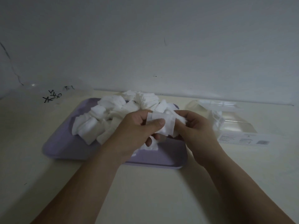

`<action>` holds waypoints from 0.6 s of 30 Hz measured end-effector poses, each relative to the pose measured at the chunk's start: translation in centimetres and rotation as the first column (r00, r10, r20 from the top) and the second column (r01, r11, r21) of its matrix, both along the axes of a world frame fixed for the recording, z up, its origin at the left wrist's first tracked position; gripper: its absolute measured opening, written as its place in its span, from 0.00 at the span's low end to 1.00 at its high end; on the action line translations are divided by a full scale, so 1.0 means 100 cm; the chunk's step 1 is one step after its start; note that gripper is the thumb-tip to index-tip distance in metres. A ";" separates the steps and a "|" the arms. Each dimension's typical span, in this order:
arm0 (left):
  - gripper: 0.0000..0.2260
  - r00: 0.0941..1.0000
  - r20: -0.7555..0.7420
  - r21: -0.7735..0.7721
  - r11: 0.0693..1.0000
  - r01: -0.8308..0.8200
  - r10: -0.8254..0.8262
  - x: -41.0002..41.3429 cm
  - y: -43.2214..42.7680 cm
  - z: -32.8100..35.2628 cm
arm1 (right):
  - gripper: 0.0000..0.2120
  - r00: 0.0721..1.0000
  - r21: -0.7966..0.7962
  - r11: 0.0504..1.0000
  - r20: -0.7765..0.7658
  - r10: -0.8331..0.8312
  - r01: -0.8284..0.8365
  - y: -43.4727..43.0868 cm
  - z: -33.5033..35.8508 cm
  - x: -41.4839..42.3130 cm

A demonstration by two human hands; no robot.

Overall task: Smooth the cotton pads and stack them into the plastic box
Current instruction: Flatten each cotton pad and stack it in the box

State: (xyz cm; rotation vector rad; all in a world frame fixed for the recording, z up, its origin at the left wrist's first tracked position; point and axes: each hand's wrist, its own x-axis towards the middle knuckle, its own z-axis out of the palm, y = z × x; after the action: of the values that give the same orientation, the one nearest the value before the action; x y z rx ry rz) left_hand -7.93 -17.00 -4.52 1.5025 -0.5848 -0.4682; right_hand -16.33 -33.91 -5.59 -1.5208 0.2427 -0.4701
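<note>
Your left hand and right hand are held together above the near half of the lilac tray. Between them you hold one cotton pad, lifted off the tray.

Left hand: the thumb presses on the pad's upper face and the fingers are curled beneath it, so this hand pinches its left part. Right hand: the fingers are curled round the pad's right edge, where the cotton is bunched. Whether this hand holds a second pad cannot be told.

The heap of pads lies on the tray, mostly on its far and left parts, just behind and to the left of your hands. It is loose and rumpled. A few pads lie on the tray directly below your left fingers.

The plastic box stands on the table to the right of the tray, just beyond your right hand and apart from it. It is clear, with a printed label on its near side. Its contents cannot be made out.

Black marks show on the table at far left.
</note>
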 end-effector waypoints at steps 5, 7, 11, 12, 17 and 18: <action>0.08 0.990 0.082 0.076 0.992 0.105 -0.111 0.001 0.003 0.002 | 0.14 0.999 -0.015 0.999 -0.009 0.046 -0.046 -0.006 -0.001 0.001; 0.06 0.994 0.091 0.060 0.997 0.056 -0.061 -0.001 -0.001 0.000 | 0.19 1.000 -0.016 1.000 -0.015 0.023 -0.023 -0.007 -0.003 0.002; 0.05 0.991 0.076 0.010 0.994 -0.109 0.108 0.000 -0.004 -0.005 | 0.18 0.999 0.069 0.997 0.006 0.033 -0.033 -0.009 -0.007 0.005; 0.06 0.988 0.089 0.012 0.991 -0.132 0.130 0.001 -0.005 -0.006 | 0.17 0.999 0.062 0.997 0.011 0.046 -0.046 -0.009 -0.008 0.005; 0.04 0.970 0.150 0.019 0.980 -0.196 0.191 0.003 -0.004 -0.010 | 0.13 0.995 0.052 0.994 0.039 0.093 -0.094 -0.003 -0.004 0.002; 0.05 0.969 0.149 0.013 0.979 -0.202 0.198 0.004 -0.004 -0.010 | 0.13 0.995 0.064 0.993 0.034 0.098 -0.100 -0.003 -0.003 0.002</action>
State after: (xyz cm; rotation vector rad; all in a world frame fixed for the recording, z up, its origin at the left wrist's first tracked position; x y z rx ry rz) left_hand -7.57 -17.39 -5.56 1.6129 -0.5361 -0.2114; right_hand -16.17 -34.18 -5.92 -1.4530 0.1561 -0.4023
